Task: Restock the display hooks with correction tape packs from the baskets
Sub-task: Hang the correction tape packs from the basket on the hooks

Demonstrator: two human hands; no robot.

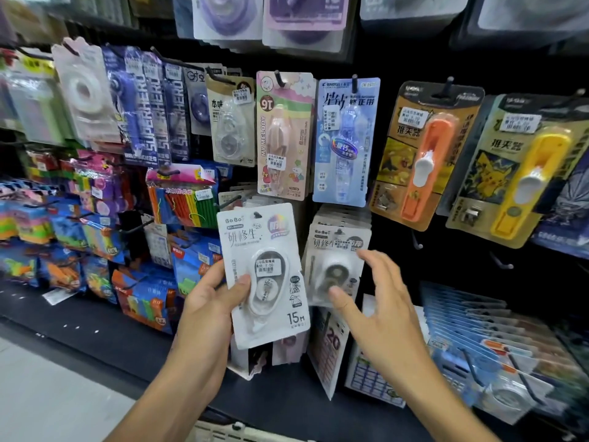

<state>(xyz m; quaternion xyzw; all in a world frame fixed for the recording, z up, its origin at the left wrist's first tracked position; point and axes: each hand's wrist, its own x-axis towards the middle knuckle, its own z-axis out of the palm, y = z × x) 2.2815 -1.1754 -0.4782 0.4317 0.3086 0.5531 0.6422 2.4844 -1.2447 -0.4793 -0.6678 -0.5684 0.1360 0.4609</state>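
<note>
The big wall of hooks (353, 82) is mostly full. Just above the left hand (210, 301), one hook (228, 200) is waiting. That hand's grip holds a white tape pack (263, 275), not hung yet. The right hand (379, 301) is open wide beside it, fingers close to the hanging packs (338, 260).

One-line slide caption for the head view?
Left hand holds a white correction tape pack; open right hand reaches toward hung packs.

white correction tape pack (264, 275) | upright, slightly tilted | beside hanging matching packs (336, 266)
</note>
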